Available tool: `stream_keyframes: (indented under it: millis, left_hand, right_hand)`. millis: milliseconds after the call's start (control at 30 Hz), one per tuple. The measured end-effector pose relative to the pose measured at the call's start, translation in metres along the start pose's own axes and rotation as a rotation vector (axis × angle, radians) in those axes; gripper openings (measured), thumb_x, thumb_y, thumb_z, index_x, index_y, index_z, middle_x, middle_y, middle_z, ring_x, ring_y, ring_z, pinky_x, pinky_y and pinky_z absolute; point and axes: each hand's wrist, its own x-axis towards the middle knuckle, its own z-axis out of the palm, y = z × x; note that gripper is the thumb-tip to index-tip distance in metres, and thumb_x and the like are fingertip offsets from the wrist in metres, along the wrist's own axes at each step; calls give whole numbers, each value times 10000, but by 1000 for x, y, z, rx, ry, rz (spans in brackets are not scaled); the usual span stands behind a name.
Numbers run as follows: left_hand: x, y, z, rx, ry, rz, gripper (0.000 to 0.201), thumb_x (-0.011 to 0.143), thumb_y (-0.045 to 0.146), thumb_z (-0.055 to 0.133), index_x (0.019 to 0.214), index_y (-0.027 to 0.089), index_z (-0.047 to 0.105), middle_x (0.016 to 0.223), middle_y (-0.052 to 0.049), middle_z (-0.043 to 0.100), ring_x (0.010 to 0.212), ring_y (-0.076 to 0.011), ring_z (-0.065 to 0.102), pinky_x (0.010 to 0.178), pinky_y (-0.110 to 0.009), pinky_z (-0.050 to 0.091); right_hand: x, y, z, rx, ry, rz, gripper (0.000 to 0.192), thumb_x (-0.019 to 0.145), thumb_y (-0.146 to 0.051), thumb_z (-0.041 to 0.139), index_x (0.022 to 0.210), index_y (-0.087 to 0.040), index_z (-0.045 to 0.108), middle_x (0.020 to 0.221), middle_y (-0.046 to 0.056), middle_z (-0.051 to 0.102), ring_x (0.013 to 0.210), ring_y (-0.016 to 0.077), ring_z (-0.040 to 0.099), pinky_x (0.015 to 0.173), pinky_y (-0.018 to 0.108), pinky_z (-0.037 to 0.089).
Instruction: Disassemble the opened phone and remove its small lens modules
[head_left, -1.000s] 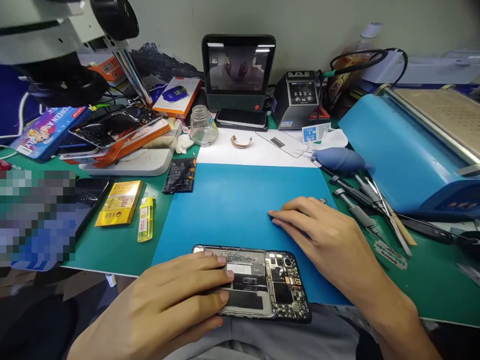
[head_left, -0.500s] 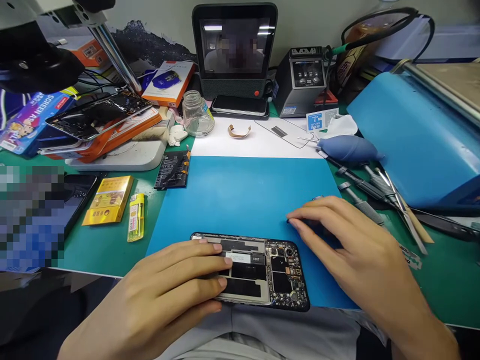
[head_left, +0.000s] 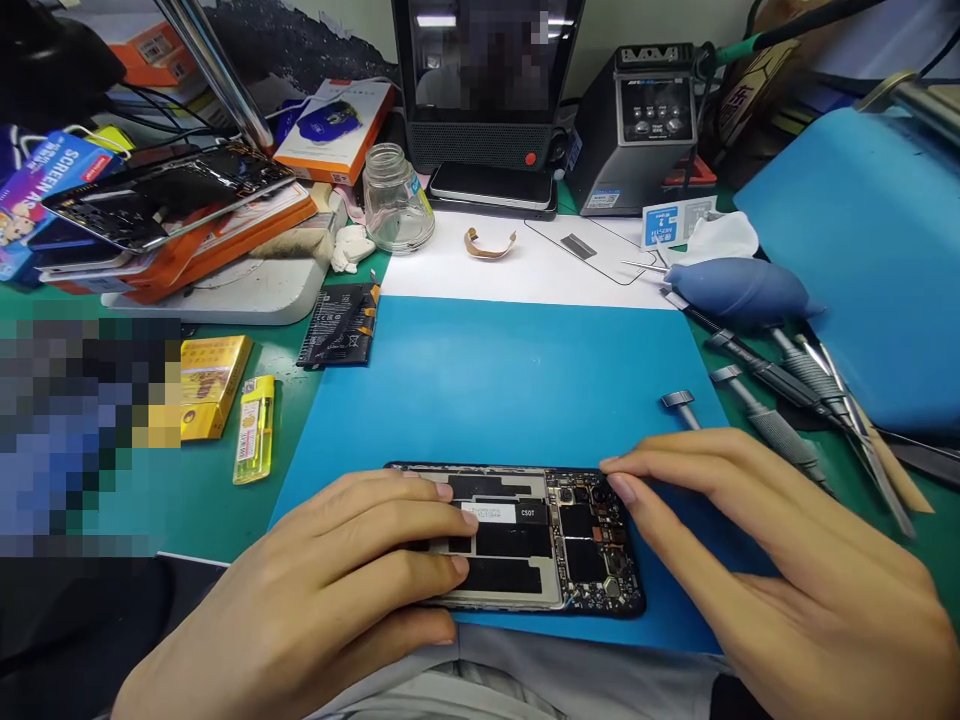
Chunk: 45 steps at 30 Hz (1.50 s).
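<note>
An opened smartphone (head_left: 510, 540) lies with its bare frame and circuit board showing, on the near edge of the blue mat. My left hand (head_left: 337, 570) rests over its left part, fingers across the frame and thumb along the near edge, holding it. At the phone's far right corner, by the round camera parts, the thumb and forefinger of my right hand (head_left: 720, 520) are pinched together. What sits between those fingertips is too small to make out. A screwdriver (head_left: 679, 400) lies just beyond my right hand.
A battery (head_left: 341, 325), a yellow lighter (head_left: 255, 430) and a gold box (head_left: 214, 385) lie left. Behind are a glass jar (head_left: 394, 200) and a flex cable (head_left: 490, 245) on white paper. A blue air blower (head_left: 739, 288) and several tools lie right.
My right hand has moved from the mat to the phone's far right corner, fingertips pinched. The view has shifted a little. My left hand stays on the phone.
</note>
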Motion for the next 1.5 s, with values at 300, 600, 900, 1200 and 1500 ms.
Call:
stream_keyframes:
  millis: [300,600,900,1200,1500]
  left_hand:
    - [-3,0,1,0,15,-34,261,1145,189,627,1376,277,710,1399,27,809,1442,-141,679,1354,-297,428]
    - [-6,1,7,26,42,-43,313,1125,116,625,1377,271,727,1416,60,800,1482,-129,632,1334,-337,461]
    - [-11,0,6,21,50,-42,314,1111,130,651,1377,275,732,1420,55,800,1483,-153,639,1318,-351,490]
    - [-8,-3,9,25,65,-39,320,1106,127,649,1372,282,736,1385,55,822,1458,-154,676,1318,-337,500]
    - [-8,-6,9,82,101,36,233,1117,305,712,1344,300,766,1384,34,828,1410,-171,729,1341,-318,465]
  right_hand:
    - [-6,-1,2,-25,29,63,81,1133,-258,670,1130,-322,720,1180,-47,730,1060,131,716,925,274,541]
    - [-4,1,2,-29,-25,18,106,1147,-226,643,1150,-306,713,1177,-51,728,1074,123,708,1044,258,491]
    - [-4,0,5,-50,3,69,116,1169,-232,591,1144,-295,685,1162,-22,716,1057,159,696,1010,297,496]
    - [0,6,4,-85,33,57,109,1160,-187,593,1149,-256,676,1167,-5,704,1065,146,689,1065,274,472]
    - [-1,6,1,-203,142,100,70,1160,-252,601,1139,-255,668,1166,14,709,1090,186,678,958,329,491]
